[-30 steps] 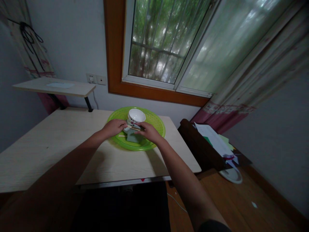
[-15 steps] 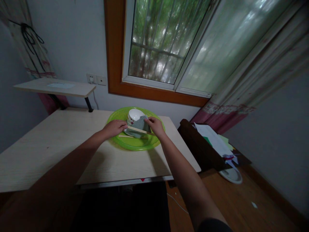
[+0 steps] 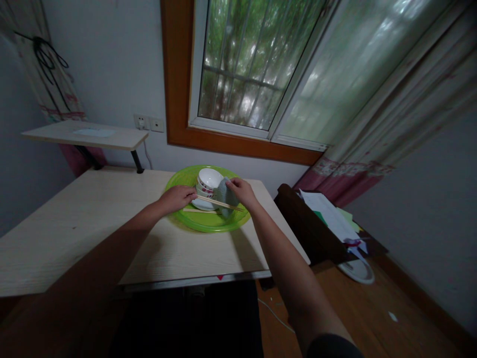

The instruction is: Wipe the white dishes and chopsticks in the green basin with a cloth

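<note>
My left hand (image 3: 179, 197) pinches the left ends of a pair of light wooden chopsticks (image 3: 216, 201), which point right over a green plastic basin (image 3: 208, 228). My right hand (image 3: 242, 191) grips the top of a grey-green cloth (image 3: 224, 196) that hangs down behind the chopsticks. In the basin stands a stack of white bowls (image 3: 209, 178) with a red pattern, beside a white plate (image 3: 203, 204) partly hidden by the chopsticks. More chopsticks (image 3: 197, 210) lie in the basin near its front.
The basin rests on a pale wooden table (image 3: 179, 258). A small raised shelf (image 3: 89, 135) stands at the table's back left. To the right, a dark brown piece of furniture (image 3: 309, 228) bears papers (image 3: 328, 214). A window (image 3: 253, 74) is behind.
My right hand has moved slightly right and up with the cloth, which now hangs narrower and uncovers more of the bowls and plate. My left hand holds the chopsticks almost in place.
</note>
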